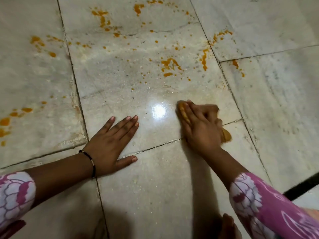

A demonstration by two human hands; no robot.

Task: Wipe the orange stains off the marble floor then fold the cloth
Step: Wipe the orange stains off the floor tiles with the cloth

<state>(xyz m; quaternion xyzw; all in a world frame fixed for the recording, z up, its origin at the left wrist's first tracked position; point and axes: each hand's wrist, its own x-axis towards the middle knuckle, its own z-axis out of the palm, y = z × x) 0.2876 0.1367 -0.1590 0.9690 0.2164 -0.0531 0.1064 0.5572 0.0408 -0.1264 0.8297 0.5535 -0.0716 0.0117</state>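
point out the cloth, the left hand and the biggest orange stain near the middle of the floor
cloth (183,111), head view, on its orange edge showing beside the right hand's fingers
left hand (110,142), head view, on the back of the hand
orange stain (170,63), head view, on the smear's middle

The cloth (183,112) is mostly hidden under the right hand (200,128); only orange-stained bits show by the fingertips and at the hand's far side. That hand is blurred, so its finger positions are hard to read. Both sleeves (269,207) are cut off by the frame edges. Stains (4,125) run off the left edge, others (153,1) off the top. A dark shape (229,226) at the bottom edge cannot be identified.
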